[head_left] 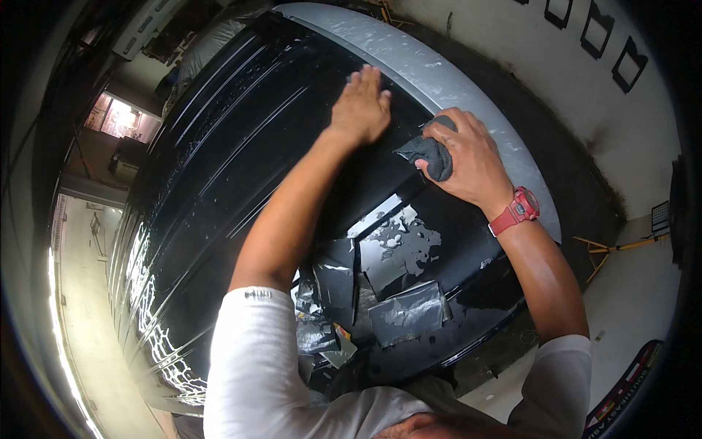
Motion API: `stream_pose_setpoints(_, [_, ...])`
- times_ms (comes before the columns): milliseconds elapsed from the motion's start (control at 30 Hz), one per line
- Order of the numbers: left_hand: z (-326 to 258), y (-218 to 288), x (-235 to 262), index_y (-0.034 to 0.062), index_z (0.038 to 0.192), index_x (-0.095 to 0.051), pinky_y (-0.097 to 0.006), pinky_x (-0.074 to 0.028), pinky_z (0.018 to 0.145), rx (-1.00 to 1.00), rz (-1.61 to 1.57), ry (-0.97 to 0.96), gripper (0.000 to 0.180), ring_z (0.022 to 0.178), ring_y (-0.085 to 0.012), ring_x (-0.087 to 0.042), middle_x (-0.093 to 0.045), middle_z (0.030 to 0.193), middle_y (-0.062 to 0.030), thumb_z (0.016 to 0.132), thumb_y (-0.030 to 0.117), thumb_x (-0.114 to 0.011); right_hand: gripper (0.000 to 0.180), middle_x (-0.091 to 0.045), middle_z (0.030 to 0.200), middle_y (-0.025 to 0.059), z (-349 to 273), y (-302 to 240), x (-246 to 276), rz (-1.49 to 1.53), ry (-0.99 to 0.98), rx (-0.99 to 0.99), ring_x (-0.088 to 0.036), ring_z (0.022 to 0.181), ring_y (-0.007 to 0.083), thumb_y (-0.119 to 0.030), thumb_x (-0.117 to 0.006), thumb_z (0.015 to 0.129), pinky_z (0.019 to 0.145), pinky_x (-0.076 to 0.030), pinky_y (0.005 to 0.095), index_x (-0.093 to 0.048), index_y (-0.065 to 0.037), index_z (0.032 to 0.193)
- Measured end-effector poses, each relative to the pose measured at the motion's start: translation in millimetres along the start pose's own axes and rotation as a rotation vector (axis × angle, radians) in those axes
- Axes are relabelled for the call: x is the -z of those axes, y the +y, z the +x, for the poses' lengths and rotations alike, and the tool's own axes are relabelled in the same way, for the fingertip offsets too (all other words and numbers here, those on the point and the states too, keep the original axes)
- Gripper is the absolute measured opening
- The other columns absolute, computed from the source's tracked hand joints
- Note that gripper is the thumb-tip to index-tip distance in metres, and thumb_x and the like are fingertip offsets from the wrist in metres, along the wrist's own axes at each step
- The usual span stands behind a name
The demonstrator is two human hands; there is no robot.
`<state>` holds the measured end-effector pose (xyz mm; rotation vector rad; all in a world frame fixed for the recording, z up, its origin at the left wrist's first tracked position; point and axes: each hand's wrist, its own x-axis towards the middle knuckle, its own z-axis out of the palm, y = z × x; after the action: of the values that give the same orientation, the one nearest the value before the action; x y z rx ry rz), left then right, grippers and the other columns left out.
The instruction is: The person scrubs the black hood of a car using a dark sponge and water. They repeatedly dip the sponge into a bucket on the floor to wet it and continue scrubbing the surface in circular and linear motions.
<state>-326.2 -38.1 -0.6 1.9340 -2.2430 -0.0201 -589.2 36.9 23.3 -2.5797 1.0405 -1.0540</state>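
Right fingers (462,121) clamp a bunched, dark-grey cloth (433,155); left fingers (368,79) seem slightly apart.

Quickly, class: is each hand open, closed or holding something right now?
Left hand: open, fingers extended over the black panel; anything beneath it cannot be told.
Right hand: closed, gripping a dark grey cloth.

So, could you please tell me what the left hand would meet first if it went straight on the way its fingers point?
The left hand would probably meet the pale grey border, though depth is unclear.
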Motion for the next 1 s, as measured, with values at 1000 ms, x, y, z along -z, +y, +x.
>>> stream_pose_setpoints(1000, [-260.3,-42.0,77.4,0.018,0.173,-0.025,-0.052,-0.008,0.135,-0.104,-0.031,-0.248,0.061,0.167,-0.031,-0.015,-0.019,0.181,-0.0082,0.116,0.039,-0.035,0.038,-0.071,0.102,0.0195,-39.4,-70.6,28.0,0.126,0.125,-0.142,-0.071,0.105,0.0432,-0.027,-0.088,0.078,0.093,-0.057,0.0508,-0.075,-0.012,0.111])
